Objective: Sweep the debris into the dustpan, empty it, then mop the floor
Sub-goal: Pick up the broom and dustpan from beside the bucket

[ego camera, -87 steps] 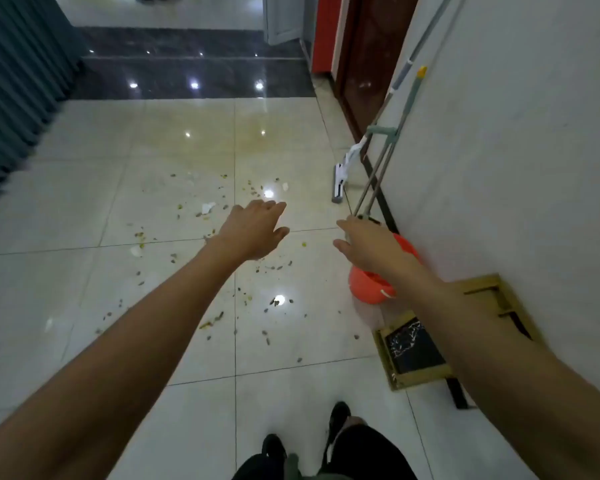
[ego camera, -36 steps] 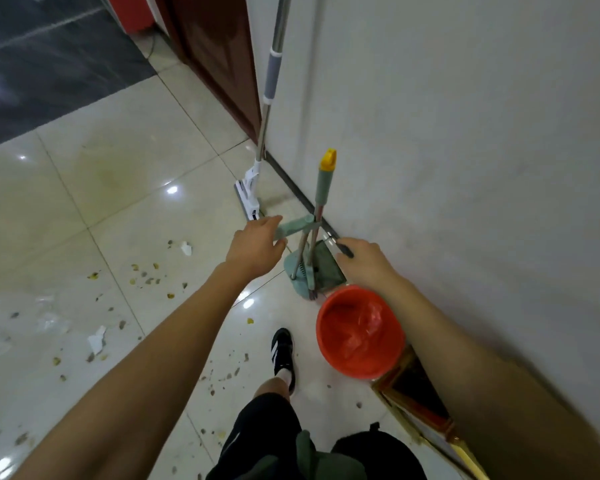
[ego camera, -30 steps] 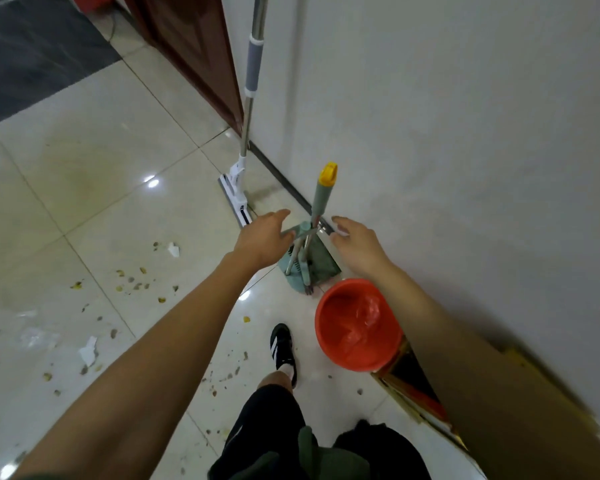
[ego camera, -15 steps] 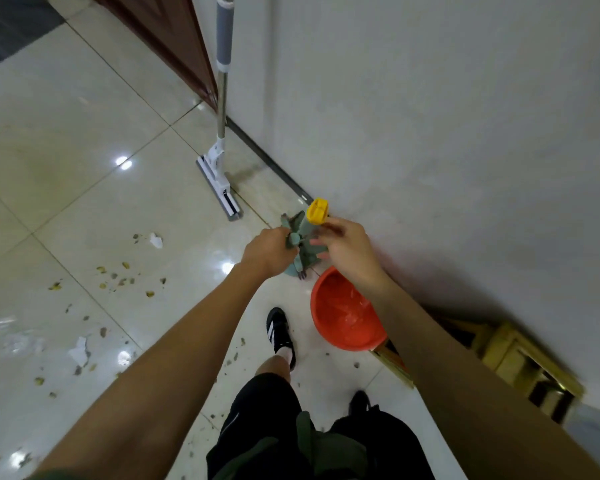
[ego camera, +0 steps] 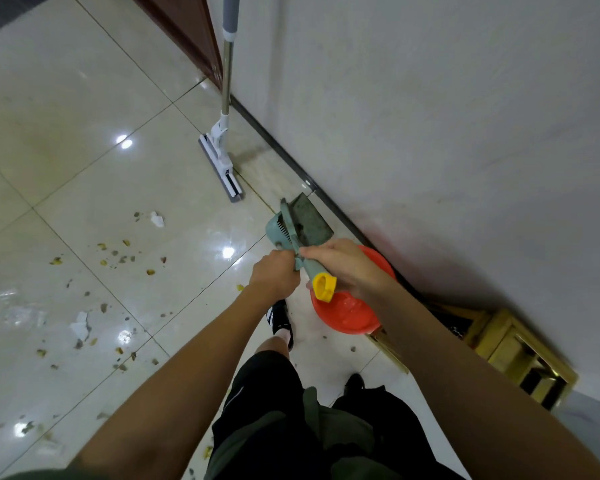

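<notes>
While debris (ego camera: 118, 258) litters the floor (ego camera: 84, 133) at left, we see both hands, left hand (ego camera: 274, 277) and right hand (ego camera: 347, 266), gripping the dustpan-and-broom set (ego camera: 300, 225) (green, yellow-capped) at centre frame, above a red bin (ego camera: 350, 315); the mop (ego camera: 222, 147) leans on the wall.

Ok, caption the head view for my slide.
Both hands, left hand and right hand, grip the broom-and-dustpan set beside the orange bin, debris unswept.

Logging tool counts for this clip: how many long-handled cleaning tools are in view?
3: a mop leaning on the wall by the door, plus a broom and dustpan held together in both hands beside the red bucket. More may lie out of frame.
</notes>
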Available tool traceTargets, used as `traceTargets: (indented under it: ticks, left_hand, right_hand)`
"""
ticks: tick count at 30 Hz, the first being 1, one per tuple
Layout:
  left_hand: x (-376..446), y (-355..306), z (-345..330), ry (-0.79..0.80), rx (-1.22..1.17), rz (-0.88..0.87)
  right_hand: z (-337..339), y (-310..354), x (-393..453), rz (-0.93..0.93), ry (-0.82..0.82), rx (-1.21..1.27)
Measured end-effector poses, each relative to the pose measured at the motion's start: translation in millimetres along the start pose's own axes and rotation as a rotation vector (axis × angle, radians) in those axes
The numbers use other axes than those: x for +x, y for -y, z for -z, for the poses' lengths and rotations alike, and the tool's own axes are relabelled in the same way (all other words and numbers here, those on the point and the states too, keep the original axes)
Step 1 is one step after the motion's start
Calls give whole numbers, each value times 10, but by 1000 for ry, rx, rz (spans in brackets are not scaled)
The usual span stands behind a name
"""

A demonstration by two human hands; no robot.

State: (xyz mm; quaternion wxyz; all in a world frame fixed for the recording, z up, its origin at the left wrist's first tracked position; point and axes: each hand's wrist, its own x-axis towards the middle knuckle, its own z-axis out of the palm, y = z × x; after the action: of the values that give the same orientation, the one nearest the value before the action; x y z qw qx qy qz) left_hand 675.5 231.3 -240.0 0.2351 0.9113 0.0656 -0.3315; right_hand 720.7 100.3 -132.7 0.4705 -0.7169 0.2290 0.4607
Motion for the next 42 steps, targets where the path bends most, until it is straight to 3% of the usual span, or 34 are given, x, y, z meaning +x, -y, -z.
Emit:
traceTargets:
  ticks: [6,12,25,29,35,42]
  left_hand:
    - [-142,-38,-227,1,60,-30]
    - [-346,-194,-481,-2,79,-42]
    - [-772,-665,-936,-58,43,5]
    - [-909,-738,-975,-116,55,49]
    - [-1254,-956,-1166,-260,134,155]
    - [-2349,-1294,-1672,-497,58,359]
  right_hand:
    - [-11,-225,-157,-242,141,154]
    - [-33,-518,-322,-296,60,284]
    - [344,-1178,-437,-79,4,-206]
    - [308,-1231,-546,88,-8,-504]
    - [468,-1534,-787,336,-34,-815]
    - [932,-2374,-1343,581,-76,-1010]
